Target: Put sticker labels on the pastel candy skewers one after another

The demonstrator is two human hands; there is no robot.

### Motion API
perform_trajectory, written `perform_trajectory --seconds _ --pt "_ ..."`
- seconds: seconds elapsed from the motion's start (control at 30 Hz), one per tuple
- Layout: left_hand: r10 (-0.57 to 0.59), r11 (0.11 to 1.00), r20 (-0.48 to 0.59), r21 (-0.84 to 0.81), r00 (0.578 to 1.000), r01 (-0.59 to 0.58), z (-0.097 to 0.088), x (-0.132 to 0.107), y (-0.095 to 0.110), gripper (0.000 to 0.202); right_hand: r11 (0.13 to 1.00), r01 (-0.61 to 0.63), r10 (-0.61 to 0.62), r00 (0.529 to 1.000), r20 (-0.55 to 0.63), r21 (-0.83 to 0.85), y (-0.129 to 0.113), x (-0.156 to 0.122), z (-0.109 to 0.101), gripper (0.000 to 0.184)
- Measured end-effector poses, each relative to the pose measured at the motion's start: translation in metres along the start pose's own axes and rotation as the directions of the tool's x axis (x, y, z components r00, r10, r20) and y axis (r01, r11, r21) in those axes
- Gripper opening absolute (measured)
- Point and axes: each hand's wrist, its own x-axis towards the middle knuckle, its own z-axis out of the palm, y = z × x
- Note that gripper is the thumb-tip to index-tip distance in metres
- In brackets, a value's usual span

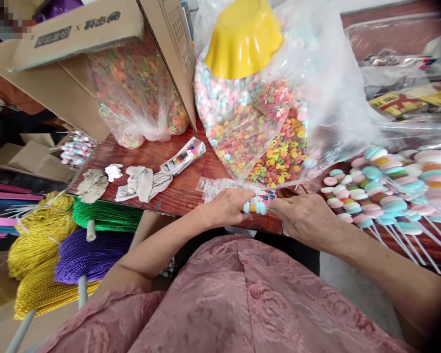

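Observation:
Low at the table's front edge, my left hand (pixel 230 203) is closed around one end of a short marshmallow skewer (pixel 256 208) with blue, white and yellowish pieces. My right hand (pixel 304 215) is at its other end, fingers curled in a pinch; what lies between them is hidden. Just behind my hands are small printed clear packets (pixel 216 185). Beyond these stands a big clear bag of ring-shaped gummy candies (pixel 279 154) and pastel marshmallows (pixel 220 98), with a yellow scalloped bowl (pixel 244 41) upside down on top.
Finished-looking marshmallow sticks (pixel 385 189) lie in a pile at right. An open carton (pixel 185 59) holds another bag of gummy rings (pixel 132 88). Crumpled gloves (pixel 145 184) and a bundle of printed wrappers (pixel 183 156) lie left. Yellow, green and purple cord bundles (pixel 91 255) stand below the table's left edge.

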Motion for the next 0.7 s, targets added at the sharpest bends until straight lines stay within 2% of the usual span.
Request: perform_trajectory --seconds 0.1,0.23,0.3,0.37,0.47,0.53,0.63,0.7 --pt "-0.008 0.996 0.092 -0.087 0.996 0.016 -0.006 0.001 0.003 0.045 0.989 0.125 -0.137 0.978 -0.157 -0.083 -0.002 0.006 -0.007 0.022" --pt "-0.008 0.973 0.196 -0.227 0.981 0.053 -0.032 0.000 0.000 0.102 0.968 0.221 -0.248 0.898 -0.364 -0.116 0.002 0.005 -0.012 0.019" --pt "-0.048 0.965 0.253 -0.236 0.966 0.110 -0.047 -0.001 -0.004 0.116 0.965 0.235 -0.263 0.870 -0.417 -0.117 0.005 0.002 -0.011 0.019" --pt "-0.078 0.952 0.341 -0.253 0.937 0.171 -0.059 -0.002 -0.008 0.107 0.965 0.242 -0.261 0.860 -0.438 -0.099 0.007 0.000 -0.009 0.022" --pt "-0.094 0.923 0.472 -0.288 0.876 0.254 -0.062 -0.003 -0.014 0.061 0.967 0.248 -0.245 0.845 -0.476 -0.058 0.006 0.001 -0.003 0.029" --pt "-0.111 0.899 0.501 -0.317 0.858 0.301 -0.056 -0.005 -0.017 0.041 0.971 0.236 -0.227 0.833 -0.505 -0.047 0.004 0.002 0.002 0.032" --pt "-0.135 0.832 0.492 -0.416 0.860 0.368 -0.044 -0.010 -0.019 0.038 0.975 0.212 -0.217 0.829 -0.516 -0.069 0.000 0.003 0.008 0.033" --pt "-0.155 0.758 0.514 -0.486 0.844 0.435 -0.037 -0.013 -0.019 0.040 0.973 0.212 -0.229 0.830 -0.509 -0.093 -0.002 0.002 0.013 0.030"
